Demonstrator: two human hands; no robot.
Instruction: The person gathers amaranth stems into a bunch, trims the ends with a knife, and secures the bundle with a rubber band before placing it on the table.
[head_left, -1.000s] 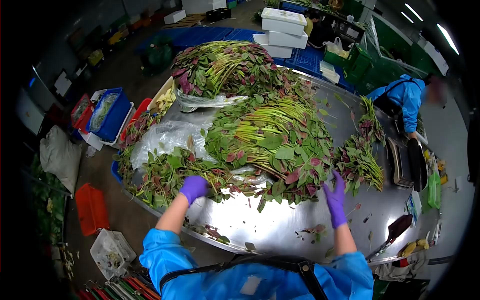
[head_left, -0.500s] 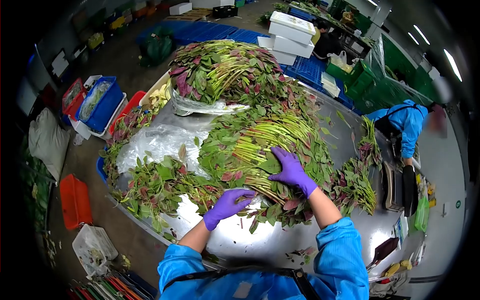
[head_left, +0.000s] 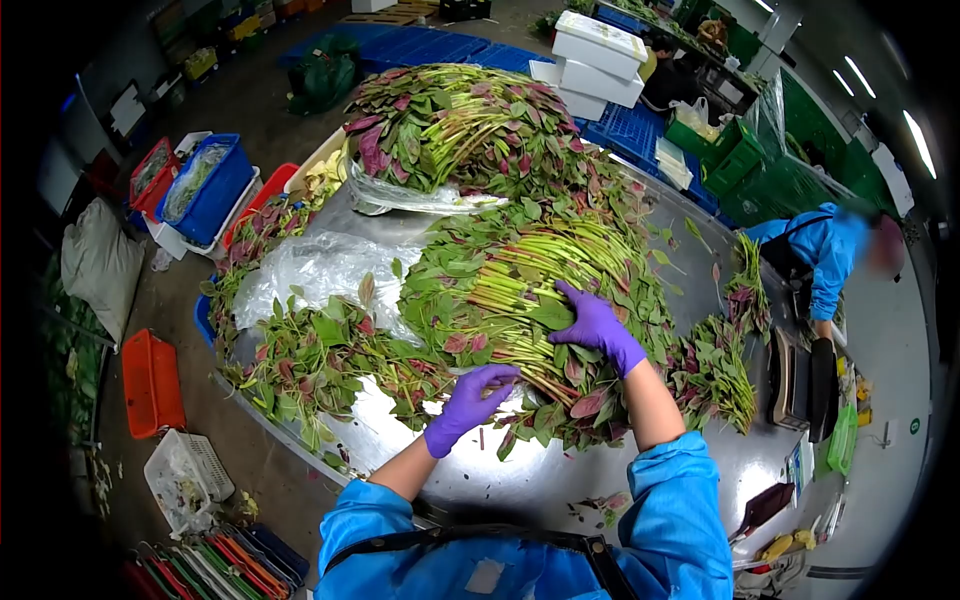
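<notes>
Lying near the middle of the metal table [head_left: 520,490], the near heap of leafy stems [head_left: 545,270] has my right hand [head_left: 597,330] on top, with the fingers spread wide over the stems and not closed around them; my left hand [head_left: 470,405] is at the near edge of this heap, fingers bent and partly open, but whether they pinch something I cannot tell; beyond is the far heap [head_left: 470,125]; to the left, clear plastic [head_left: 320,278]; to the right, loose bunches [head_left: 715,375] and a co-worker [head_left: 838,250].

Plastic wrap [head_left: 325,275] between leafy heaps [head_left: 310,365]
</notes>
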